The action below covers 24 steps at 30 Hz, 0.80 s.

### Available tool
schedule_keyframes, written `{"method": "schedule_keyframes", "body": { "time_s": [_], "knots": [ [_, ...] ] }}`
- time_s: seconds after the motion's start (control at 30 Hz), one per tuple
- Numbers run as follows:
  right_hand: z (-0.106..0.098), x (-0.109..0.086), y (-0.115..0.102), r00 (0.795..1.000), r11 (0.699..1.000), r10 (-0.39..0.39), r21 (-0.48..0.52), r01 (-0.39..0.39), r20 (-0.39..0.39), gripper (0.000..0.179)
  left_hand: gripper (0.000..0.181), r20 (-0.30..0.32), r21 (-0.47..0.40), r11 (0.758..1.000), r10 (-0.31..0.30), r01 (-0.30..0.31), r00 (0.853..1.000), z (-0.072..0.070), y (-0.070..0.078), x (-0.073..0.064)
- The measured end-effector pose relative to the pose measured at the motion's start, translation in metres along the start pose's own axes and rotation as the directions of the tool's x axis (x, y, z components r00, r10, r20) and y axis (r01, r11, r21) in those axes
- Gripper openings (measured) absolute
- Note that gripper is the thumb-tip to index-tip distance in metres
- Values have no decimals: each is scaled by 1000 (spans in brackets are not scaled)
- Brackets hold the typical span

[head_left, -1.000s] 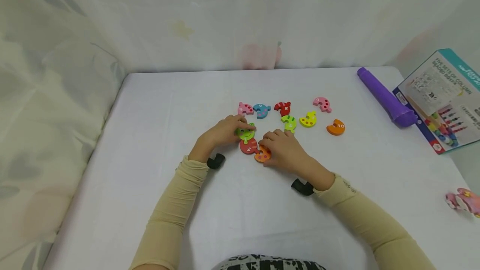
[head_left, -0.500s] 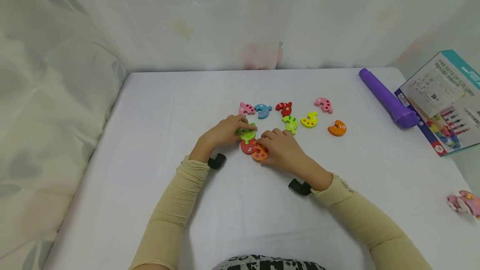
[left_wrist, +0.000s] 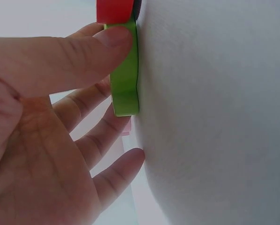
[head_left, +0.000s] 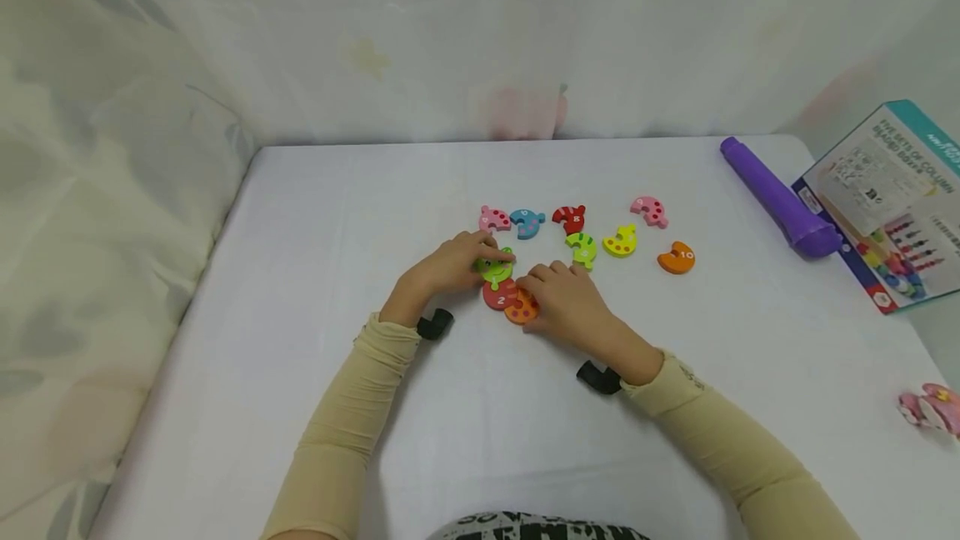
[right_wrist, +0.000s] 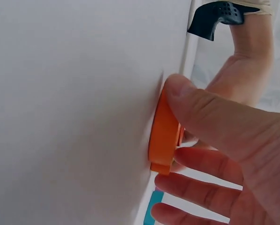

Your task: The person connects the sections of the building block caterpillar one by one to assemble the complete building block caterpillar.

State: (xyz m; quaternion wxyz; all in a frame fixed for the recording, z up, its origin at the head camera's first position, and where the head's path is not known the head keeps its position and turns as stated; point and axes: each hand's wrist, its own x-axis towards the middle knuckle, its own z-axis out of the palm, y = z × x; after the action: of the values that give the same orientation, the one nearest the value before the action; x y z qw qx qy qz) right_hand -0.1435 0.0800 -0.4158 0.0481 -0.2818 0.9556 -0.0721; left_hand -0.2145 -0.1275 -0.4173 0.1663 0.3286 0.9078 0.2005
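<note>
With thumb and fingers, my left hand [head_left: 450, 263] pinches the edges of a green puzzle piece [head_left: 495, 272] bearing a smiling face; its side [left_wrist: 124, 82] shows in the left wrist view. Directly below it, a red puzzle piece [head_left: 497, 297] marked 2 links to the green one. My right hand [head_left: 567, 304] grips a spotted orange puzzle piece [head_left: 519, 312], which sits against the red piece's lower right. In the right wrist view the thumb presses the rim of this orange piece [right_wrist: 162, 131], standing on edge in that view.
Behind the hands lie loose pieces: pink [head_left: 494, 219], blue [head_left: 527, 223], red [head_left: 569, 218], green [head_left: 582, 249], yellow [head_left: 620, 241], a second pink [head_left: 650, 212] and orange marked 10 [head_left: 677, 257]. A purple tube [head_left: 780, 198] and a box [head_left: 885, 207] are at right, a pink figure [head_left: 930, 408] nearer.
My right hand has shifted slightly left, bringing the orange piece snug against the red one. The left hand stays on the green piece.
</note>
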Motion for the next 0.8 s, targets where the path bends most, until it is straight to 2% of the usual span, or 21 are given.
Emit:
{"method": "schedule_keyframes", "body": {
  "time_s": [0.13,0.3,0.43,0.53,0.67,0.8],
  "knots": [
    [-5,1,8,1000,1000,-1,19,1,-1,65,48,6,0,1000,-13,13,1000,0,1,0],
    [-23,10,25,997,996,-13,84,19,-70,54,47,9,10,1000,-9,9,1000,-1,2,0],
    [-40,35,37,988,991,-80,95,93,-134,45,46,-1,13,1000,8,-8,1000,0,0,0],
    [-48,62,43,978,985,-152,61,162,-143,41,46,-9,15,1000,25,-25,1000,1,-2,-1],
    [-50,95,44,971,973,-229,11,230,-64,40,45,-14,29,998,56,-56,998,2,-3,0],
    [-47,120,40,966,967,-248,-46,252,77,40,45,-17,39,997,72,-71,997,2,-2,1]
  ]
}}
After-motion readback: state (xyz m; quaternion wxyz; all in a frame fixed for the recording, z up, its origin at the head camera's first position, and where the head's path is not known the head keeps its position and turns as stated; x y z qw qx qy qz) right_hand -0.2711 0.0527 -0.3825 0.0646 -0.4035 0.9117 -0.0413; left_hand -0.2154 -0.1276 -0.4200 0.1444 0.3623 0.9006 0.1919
